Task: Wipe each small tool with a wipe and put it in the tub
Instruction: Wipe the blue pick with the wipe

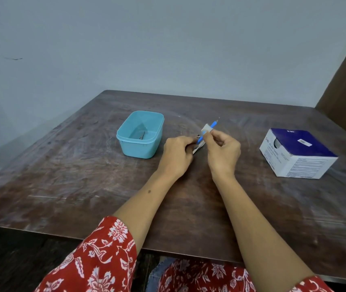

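- The dark brown, scuffed wooden table (pixel 83 175) fills the lower half of the view, with a pale grey-blue wall behind it at 12 o'clock.
- A white and navy cardboard box of swabs (pixel 297 153) sits on the table at 3 o'clock from the hands, well apart from them.
- A light turquoise rectangular plastic tub (pixel 140 134) stands on the table at 9 o'clock from the hands, near the left one; a small metal tool (pixel 142 134) lies on its floor.
- The left hand (pixel 177 155) has its fingers curled, pinching the lower end of a slim blue-handled tool (pixel 206 131); a flat silvery piece (pixel 198 149), perhaps a wrapper, lies under its fingers.
- The right hand (pixel 223 151) pinches a small white wipe (pixel 206 130) folded around the blue tool's shaft.
- The blue tool is held above the table between the hands, its thin metal tip pointing toward 1 o'clock.
- Red floral sleeves show at 6 o'clock.
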{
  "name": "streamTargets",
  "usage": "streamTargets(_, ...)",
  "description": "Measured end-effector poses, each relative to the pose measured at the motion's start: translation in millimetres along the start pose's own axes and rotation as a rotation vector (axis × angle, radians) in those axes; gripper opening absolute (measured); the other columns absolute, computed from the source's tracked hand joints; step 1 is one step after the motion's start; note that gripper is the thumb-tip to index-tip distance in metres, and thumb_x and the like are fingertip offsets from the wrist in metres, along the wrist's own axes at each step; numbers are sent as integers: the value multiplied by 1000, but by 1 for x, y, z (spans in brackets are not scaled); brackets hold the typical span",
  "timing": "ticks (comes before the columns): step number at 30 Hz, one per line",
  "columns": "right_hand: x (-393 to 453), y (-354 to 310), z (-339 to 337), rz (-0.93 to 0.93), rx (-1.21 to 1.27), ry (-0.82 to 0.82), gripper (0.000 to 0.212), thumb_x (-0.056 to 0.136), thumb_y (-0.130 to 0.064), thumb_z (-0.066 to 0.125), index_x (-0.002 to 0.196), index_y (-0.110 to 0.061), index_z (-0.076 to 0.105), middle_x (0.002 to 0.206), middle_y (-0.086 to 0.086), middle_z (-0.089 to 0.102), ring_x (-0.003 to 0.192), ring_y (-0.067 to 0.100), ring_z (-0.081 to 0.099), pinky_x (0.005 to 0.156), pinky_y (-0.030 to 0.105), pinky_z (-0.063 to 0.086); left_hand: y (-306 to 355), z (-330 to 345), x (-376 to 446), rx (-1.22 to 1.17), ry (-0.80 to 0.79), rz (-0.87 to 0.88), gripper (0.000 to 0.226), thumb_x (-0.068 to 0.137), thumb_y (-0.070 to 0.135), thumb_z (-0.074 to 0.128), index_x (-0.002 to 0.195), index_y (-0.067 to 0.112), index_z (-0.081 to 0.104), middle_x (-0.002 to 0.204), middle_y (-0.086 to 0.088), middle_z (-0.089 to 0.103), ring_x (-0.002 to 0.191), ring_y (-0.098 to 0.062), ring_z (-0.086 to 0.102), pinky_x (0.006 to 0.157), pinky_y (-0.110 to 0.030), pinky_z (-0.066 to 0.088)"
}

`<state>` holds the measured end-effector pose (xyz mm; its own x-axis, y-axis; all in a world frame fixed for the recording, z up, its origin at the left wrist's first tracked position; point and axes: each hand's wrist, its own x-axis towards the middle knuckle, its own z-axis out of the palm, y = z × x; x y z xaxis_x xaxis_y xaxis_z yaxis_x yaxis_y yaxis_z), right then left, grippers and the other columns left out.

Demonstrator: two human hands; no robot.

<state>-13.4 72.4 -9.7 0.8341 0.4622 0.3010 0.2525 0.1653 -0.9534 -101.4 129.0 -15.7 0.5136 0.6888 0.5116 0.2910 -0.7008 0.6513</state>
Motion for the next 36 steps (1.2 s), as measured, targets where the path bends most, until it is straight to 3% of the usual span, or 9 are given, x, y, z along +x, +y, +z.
streamTargets(2,-2,1,1,-11,-43,-44,14,81,-21,69,88,-10,75,73,-7,70,64,-4,62,66,11,45,0,0,0,-15,25,-8,31,84,-1,53,108,11,70,97,-8,73,88,-20,67,83,-31,51)
streamTargets(5,-3,-2,-1,-94,-32,24,13,82,-22,69,89,-12,73,80,-4,66,67,4,62,66,9,44,1,1,0,-32,26,-1,31,85,0,55,110,11,69,97,-8,73,87,-18,66,81,-29,52)
streamTargets(10,-3,2,1,-40,-46,-45,13,84,-21,66,89,-14,74,78,-2,71,69,0,64,71,13,47,-3,1,0,-12,19,11,32,84,-1,54,109,12,69,95,-9,73,87,-21,67,82,-35,53)
streamTargets(15,-3,0,0,-115,-16,31,9,83,-20,67,87,-14,73,83,2,67,70,9,63,64,8,44,-1,3,0,-31,24,20,32,85,0,54,110,12,69,98,-8,73,89,-19,67,84,-38,53)
streamTargets(20,-4,2,2,-62,-82,-84,12,84,-23,67,84,-13,74,71,-3,70,66,3,64,68,14,46,-2,0,0,-35,41,28,33,83,-2,52,107,13,70,93,-6,74,85,-17,67,80,-36,54)
streamTargets(25,-2,-3,-1,-108,17,70,10,83,-22,68,88,-14,73,80,-2,66,66,3,60,66,12,46,-1,3,-1,-51,31,28,30,84,1,55,108,12,70,93,-8,73,86,-20,67,80,-40,53)
streamTargets(30,-4,4,3,-55,-95,-100,17,84,-25,67,87,-10,75,74,0,72,68,6,65,68,16,48,0,-1,-1,-40,47,46,31,83,-1,53,105,13,71,91,-7,74,83,-19,67,78,-37,54)
streamTargets(36,-1,-1,-2,-84,22,67,12,83,-22,68,88,-13,73,78,-2,66,66,1,60,66,11,45,-1,2,-2,-51,18,45,28,84,1,56,106,11,70,92,-8,73,84,-19,67,78,-39,52)
